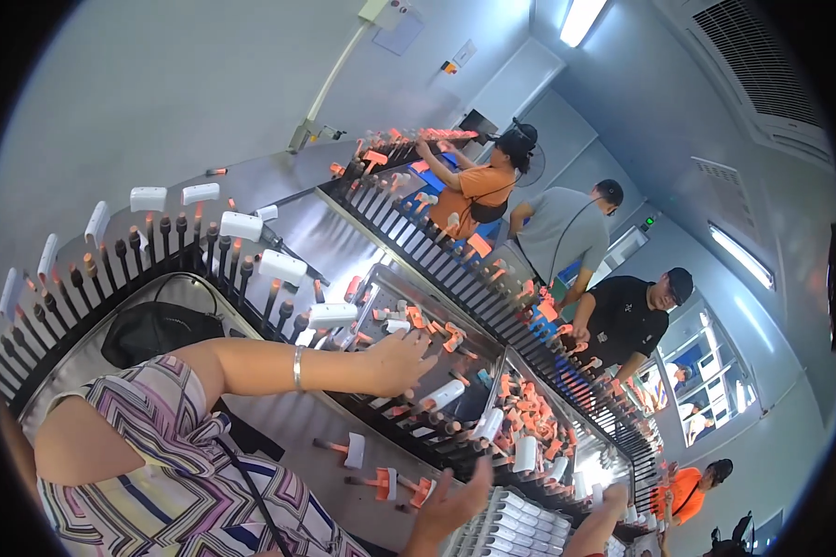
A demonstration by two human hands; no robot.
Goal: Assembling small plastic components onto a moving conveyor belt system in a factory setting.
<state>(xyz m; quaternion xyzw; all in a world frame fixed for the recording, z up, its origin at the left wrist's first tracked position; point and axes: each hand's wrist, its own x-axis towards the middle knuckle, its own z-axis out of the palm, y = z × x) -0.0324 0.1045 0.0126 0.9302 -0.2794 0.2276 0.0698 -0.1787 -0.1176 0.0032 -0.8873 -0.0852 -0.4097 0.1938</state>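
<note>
My left hand [395,363], with a silver bangle at its wrist, reaches over a metal tray [373,283] of small orange and white parts. Its fingers are stretched out and apart, and no held part shows. Low in the view, my right hand [455,509] has its thumb and fingers apart with nothing visible between them. It is beside a stack of white ribbed trays [520,527]. Close by, orange-and-white pieces [381,482] sit on dark pegs. A white cap-like part [444,395] lies across the peg row between my hands.
A curved rack of black pegs [123,251] carries several white covers [282,267]. Orange parts [528,418] are heaped in a second tray. A black pouch-like item [158,332] lies inside the curve. Co-workers [622,316] stand across the conveyor; another person's hand [608,506] is at right.
</note>
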